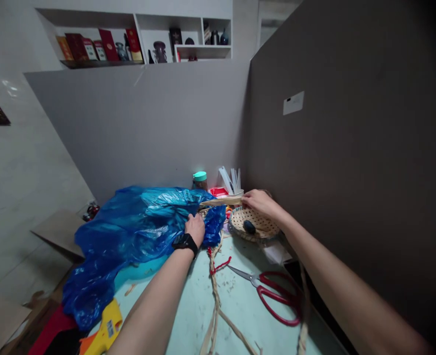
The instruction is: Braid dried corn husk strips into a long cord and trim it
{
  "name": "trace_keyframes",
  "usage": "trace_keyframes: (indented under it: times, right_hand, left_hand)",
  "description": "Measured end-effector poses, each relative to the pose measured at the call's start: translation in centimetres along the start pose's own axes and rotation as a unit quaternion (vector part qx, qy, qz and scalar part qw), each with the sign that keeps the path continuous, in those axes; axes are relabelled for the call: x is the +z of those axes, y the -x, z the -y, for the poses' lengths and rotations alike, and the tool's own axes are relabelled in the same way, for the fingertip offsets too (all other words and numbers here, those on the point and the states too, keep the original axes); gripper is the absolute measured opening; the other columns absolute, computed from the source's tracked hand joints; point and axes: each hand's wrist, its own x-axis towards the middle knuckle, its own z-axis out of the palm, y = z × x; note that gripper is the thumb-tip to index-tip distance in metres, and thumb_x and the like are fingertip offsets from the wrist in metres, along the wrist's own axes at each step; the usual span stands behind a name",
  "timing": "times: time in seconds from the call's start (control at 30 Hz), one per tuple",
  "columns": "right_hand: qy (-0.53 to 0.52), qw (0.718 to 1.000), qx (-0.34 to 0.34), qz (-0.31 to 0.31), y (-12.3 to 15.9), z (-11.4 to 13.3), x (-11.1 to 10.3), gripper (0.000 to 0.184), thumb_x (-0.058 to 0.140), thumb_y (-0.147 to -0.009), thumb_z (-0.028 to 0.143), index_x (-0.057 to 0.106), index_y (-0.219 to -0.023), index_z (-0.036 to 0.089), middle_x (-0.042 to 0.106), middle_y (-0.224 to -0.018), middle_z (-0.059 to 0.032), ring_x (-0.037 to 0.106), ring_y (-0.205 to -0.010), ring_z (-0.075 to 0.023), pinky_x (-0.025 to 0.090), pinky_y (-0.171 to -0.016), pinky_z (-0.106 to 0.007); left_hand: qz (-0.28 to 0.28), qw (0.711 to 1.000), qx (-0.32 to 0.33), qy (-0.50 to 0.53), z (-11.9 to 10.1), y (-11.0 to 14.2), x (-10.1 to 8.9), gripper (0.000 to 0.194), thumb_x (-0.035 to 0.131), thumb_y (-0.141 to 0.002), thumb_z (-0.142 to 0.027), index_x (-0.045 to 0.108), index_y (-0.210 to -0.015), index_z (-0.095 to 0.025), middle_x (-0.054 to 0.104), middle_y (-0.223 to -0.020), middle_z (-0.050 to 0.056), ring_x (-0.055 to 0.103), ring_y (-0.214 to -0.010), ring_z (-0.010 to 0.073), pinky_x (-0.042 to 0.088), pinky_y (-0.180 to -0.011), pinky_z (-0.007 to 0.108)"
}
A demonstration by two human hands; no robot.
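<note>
My right hand (pixel 260 203) pinches one end of a pale, dry husk-like strip (pixel 222 201), which stretches left to the mouth of a blue plastic bag (pixel 144 231). At that mouth my left hand (pixel 195 230), with a black watch on its wrist, has its fingers curled against the bag; the fingertips are partly hidden. Below my right hand sits a round woven basket (pixel 240 228) holding a dark oval object (pixel 249 227). A braided husk cord (pixel 215 281) with red string (pixel 222 265) tied on it runs down the table between my arms.
Red-handled scissors (pixel 277 296) lie open on the pale green table (pixel 191 305). At the lower left is a yellow glue gun (pixel 109 325). A jar with a turquoise lid (pixel 200 178) and a cup of translucent sticks (pixel 232 182) stand behind, against grey partitions (pixel 166 123).
</note>
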Motion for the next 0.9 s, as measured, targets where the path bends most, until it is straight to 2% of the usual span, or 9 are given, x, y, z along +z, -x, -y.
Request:
trace_keyframes:
  times: [0.1,0.2,0.27,0.37,0.5,0.6,0.7,0.8,0.9]
  right_hand:
    - [-0.067,0.992,0.027,-0.103,3.2,-1.7,-2.3,0.03,0.045,-0.081,0.02,0.054,-0.052,0.015,0.051,-0.052,-0.0012,0.049,-0.056,-0.0135,0.03,-0.053,-0.025]
    - [-0.143,0.963,0.06,-0.22,6.2,-2.0,-3.4,0.029,0.041,-0.079,0.024,0.046,-0.051,0.018,0.038,-0.048,0.001,0.04,-0.052,-0.0132,0.022,-0.049,-0.026]
    - [-0.197,0.939,0.068,-0.275,7.7,-1.8,-4.0,0.028,0.041,-0.077,0.027,0.043,-0.051,0.019,0.033,-0.048,0.0022,0.035,-0.049,-0.0126,0.02,-0.047,-0.027]
    - [-0.267,0.908,0.066,-0.317,9.2,-1.7,-4.7,0.026,0.042,-0.076,0.03,0.044,-0.052,0.02,0.032,-0.048,0.003,0.031,-0.046,-0.0119,0.021,-0.045,-0.026]
    - [-0.422,0.843,0.012,-0.334,10.7,-1.5,-5.7,0.026,0.048,-0.077,0.031,0.049,-0.054,0.02,0.035,-0.048,0.0039,0.028,-0.045,-0.0105,0.022,-0.044,-0.025]
    - [-0.513,0.792,-0.031,-0.33,11.8,-1.1,-6.1,0.023,0.054,-0.077,0.029,0.054,-0.056,0.019,0.043,-0.053,0.0028,0.031,-0.047,-0.0096,0.023,-0.045,-0.025]
    - [-0.544,0.775,-0.044,-0.319,12.9,-0.3,-6.0,0.022,0.055,-0.077,0.028,0.054,-0.057,0.018,0.048,-0.057,0.0018,0.033,-0.048,-0.0088,0.027,-0.047,-0.024]
    - [-0.566,0.771,-0.061,-0.285,13.8,0.6,-5.9,0.026,0.057,-0.079,0.028,0.055,-0.055,0.017,0.043,-0.052,0.0032,0.029,-0.046,-0.0078,0.023,-0.045,-0.024]
    - [-0.58,0.771,-0.08,-0.251,14.6,1.5,-6.5,0.026,0.059,-0.078,0.028,0.056,-0.054,0.017,0.038,-0.048,0.0042,0.026,-0.044,-0.007,0.021,-0.044,-0.024]
  left_hand:
    - [-0.009,1.0,0.022,-0.004,0.2,0.7,-0.3,0.042,0.048,-0.093,-0.019,0.044,-0.134,-0.017,0.059,-0.114,0.011,0.059,-0.1,0.0221,0.054,-0.078,0.037]
    - [-0.013,0.999,0.039,-0.01,0.5,1.5,-0.7,0.06,0.035,-0.091,-0.002,0.026,-0.147,-0.021,0.059,-0.107,0.013,0.057,-0.101,0.0229,0.053,-0.072,0.031]
    - [-0.015,0.999,0.043,-0.013,0.6,1.9,-1.1,0.064,0.033,-0.089,0.0,0.025,-0.148,-0.025,0.058,-0.106,0.014,0.057,-0.1,0.0236,0.053,-0.071,0.03]
    - [-0.019,0.999,0.039,-0.013,0.7,2.4,-1.7,0.064,0.032,-0.088,0.0,0.03,-0.146,-0.027,0.059,-0.104,0.014,0.057,-0.098,0.0256,0.052,-0.069,0.031]
    - [-0.034,0.999,0.041,-0.003,0.7,3.4,-3.0,0.061,0.031,-0.087,-0.001,0.04,-0.142,-0.028,0.06,-0.104,0.016,0.059,-0.092,0.0282,0.051,-0.068,0.038]
    - [-0.061,0.996,0.061,0.014,0.6,4.4,-4.3,0.053,0.032,-0.087,-0.003,0.051,-0.133,-0.024,0.055,-0.119,0.017,0.056,-0.101,0.0299,0.049,-0.077,0.044]
    - [-0.094,0.991,0.085,0.047,0.2,5.0,-5.7,0.042,0.034,-0.088,-0.006,0.06,-0.119,-0.018,0.049,-0.132,0.016,0.047,-0.115,0.0303,0.043,-0.091,0.046]
    - [-0.114,0.982,0.11,0.098,-0.7,4.7,-6.5,0.042,0.038,-0.089,-0.009,0.056,-0.125,-0.02,0.042,-0.142,0.013,0.042,-0.123,0.0269,0.04,-0.097,0.041]
    - [-0.107,0.975,0.109,0.163,-1.6,3.3,-6.7,0.032,0.051,-0.087,-0.015,0.061,-0.116,-0.026,0.056,-0.127,0.008,0.054,-0.11,0.0211,0.044,-0.093,0.034]
